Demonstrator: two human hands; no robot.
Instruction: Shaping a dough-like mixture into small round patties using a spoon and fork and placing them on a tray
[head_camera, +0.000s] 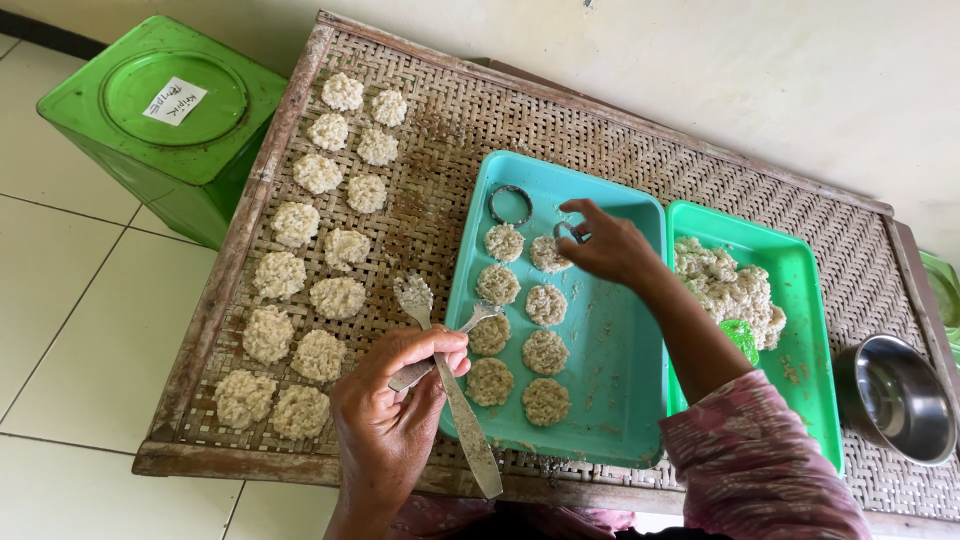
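Observation:
My left hand (395, 400) grips two metal utensils at once, a spoon (415, 298) with rice stuck to its bowl and a fork (480, 316) whose tines reach over the turquoise tray (610, 370). My right hand (610, 245) pinches a small metal ring (567, 232) over the newest rice patty (548, 254) in that tray. Several round rice patties lie in two columns in the tray. A second metal ring (510, 204) lies near the tray's far corner.
A green tray (810, 330) to the right holds a heap of cooked rice (725, 290). Many patties (300, 290) sit in rows on the woven bamboo rack (440, 150). A steel bowl (893, 398) stands far right, a green tin (170, 120) on the floor at left.

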